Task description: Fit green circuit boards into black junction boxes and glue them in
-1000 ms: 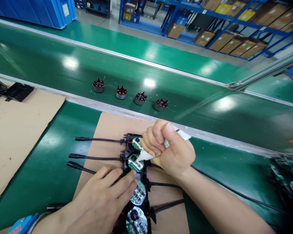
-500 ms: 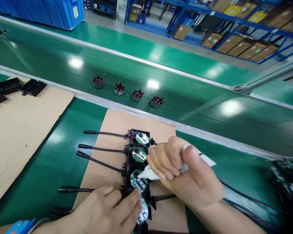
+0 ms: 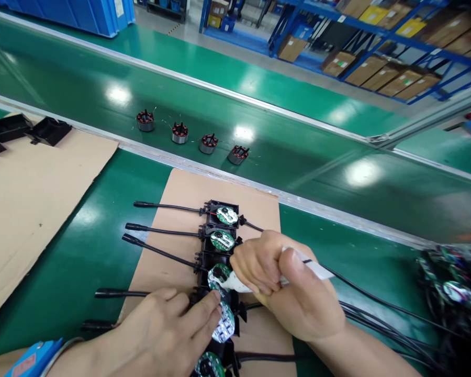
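Note:
My right hand (image 3: 286, 283) is closed around a white squeeze tube (image 3: 237, 283), its nozzle touching a round green circuit board (image 3: 219, 274). A white streak of paste lies on this board by the tip. My left hand (image 3: 176, 324) has its fingers stretched out, the fingertips resting at the board's lower edge; its thumb is hidden. Under the boards is a column of black plastic housings (image 3: 224, 205) with cables. Two farther boards, the upper circuit board (image 3: 226, 215) and the second circuit board (image 3: 222, 241), carry white paste. A nearer circuit board (image 3: 224, 325) shows bare components.
Several copper-wound motor stators (image 3: 208, 143) stand on the green conveyor belt (image 3: 306, 167) ahead. Brown cardboard (image 3: 259, 196) lies under the housings. Black empty cases (image 3: 49, 130) sit at the left, a heap of wired boards (image 3: 455, 288) at the right. Black cables (image 3: 384, 330) run rightward.
White paste now shows on the board under the nozzle. The nozzle has moved slightly down along it. The stators have shifted left on the belt, and the whole view has shifted a little.

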`<state>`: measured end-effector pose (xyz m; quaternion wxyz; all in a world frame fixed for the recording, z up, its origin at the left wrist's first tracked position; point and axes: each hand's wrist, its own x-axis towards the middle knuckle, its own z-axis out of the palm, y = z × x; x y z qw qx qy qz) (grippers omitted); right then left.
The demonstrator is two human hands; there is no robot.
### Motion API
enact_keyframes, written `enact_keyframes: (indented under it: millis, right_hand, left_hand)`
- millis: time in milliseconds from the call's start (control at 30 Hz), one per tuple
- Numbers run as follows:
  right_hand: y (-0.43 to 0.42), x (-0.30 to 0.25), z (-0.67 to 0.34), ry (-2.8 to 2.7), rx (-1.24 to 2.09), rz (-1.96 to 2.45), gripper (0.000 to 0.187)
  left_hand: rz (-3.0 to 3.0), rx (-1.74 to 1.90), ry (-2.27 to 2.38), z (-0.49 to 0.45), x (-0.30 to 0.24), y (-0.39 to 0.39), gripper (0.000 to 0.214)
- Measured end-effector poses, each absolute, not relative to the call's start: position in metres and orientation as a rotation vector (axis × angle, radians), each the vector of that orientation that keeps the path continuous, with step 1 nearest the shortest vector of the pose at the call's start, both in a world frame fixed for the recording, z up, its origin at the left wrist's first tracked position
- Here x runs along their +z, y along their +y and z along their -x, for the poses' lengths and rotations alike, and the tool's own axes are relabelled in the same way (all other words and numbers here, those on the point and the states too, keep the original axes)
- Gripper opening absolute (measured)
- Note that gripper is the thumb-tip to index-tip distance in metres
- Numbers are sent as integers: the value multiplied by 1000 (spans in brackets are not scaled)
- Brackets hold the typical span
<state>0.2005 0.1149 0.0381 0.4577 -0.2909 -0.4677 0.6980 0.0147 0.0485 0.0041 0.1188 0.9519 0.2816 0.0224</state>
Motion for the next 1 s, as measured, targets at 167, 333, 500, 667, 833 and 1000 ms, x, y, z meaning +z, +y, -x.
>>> enact_keyframes:
  millis: [167, 333, 500, 667, 833, 1000]
  right_hand:
    - [108, 38, -206, -1153, 1710, 746, 40]
    - [112, 37, -210, -1169, 1643, 733, 39]
    - [119, 36, -209, -1180, 1635, 689, 39]
    - [123, 33, -204, -1204, 1609, 664, 38]
    - [121, 36, -209, -1213, 1572, 652, 37]
    - [98, 50, -214, -1116, 1658, 669, 40]
  left_hand:
    - [-2715, -33, 849, -14, 17, 50, 51]
    - [-2706, -64, 831, -14, 17, 50, 52]
    - [-2707, -108, 813, -14, 16, 50, 52]
    - [-2678, -120, 806, -15, 13, 51, 52]
    - [-2796, 56, 671, -10, 9, 53, 53]
    - [-2922, 247, 506, -6, -1, 34, 40]
